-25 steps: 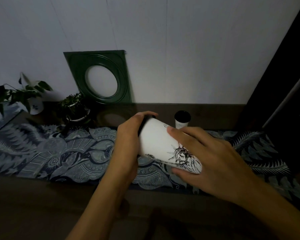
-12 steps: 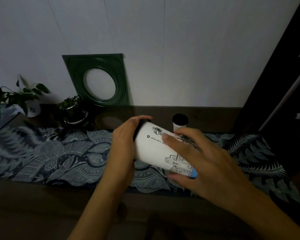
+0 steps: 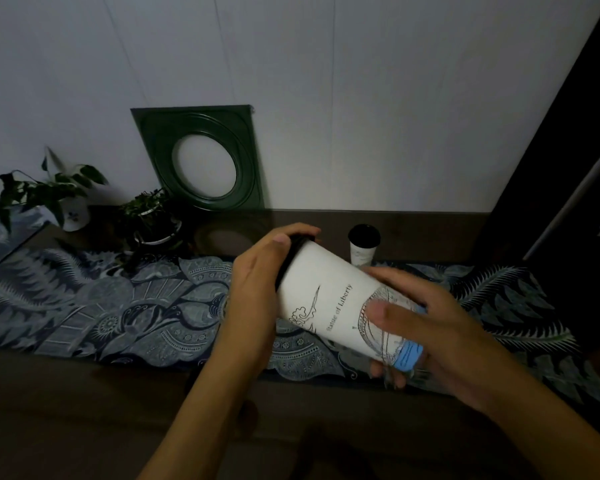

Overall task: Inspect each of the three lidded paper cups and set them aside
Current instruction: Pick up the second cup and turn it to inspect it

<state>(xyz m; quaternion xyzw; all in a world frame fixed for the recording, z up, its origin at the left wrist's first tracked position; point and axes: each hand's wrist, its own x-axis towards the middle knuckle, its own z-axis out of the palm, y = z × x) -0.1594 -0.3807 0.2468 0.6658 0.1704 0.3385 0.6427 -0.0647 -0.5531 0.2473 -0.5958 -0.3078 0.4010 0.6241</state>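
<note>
Both of my hands hold a white paper cup (image 3: 329, 299) on its side above the table runner. It has a black lid, line drawings, the words "Statue of Liberty" and a blue band at its base. My left hand (image 3: 257, 292) wraps the lid end. My right hand (image 3: 426, 327) grips the base end, thumb across the drawing. A second lidded cup (image 3: 363, 244) stands upright behind it on the dark table. A third cup is not in view.
A patterned blue-grey runner (image 3: 118, 306) covers the dark table (image 3: 84, 393). A green square frame with a round opening (image 3: 201, 157) leans on the white wall. Two potted plants (image 3: 49, 192) (image 3: 149, 216) stand at the back left. A dark panel (image 3: 568, 168) rises at the right.
The cup has been rotated about its long axis between my hands: the Statue of Liberty head gave way to other drawings, then to the lettering side. Both hands kept their hold.
</note>
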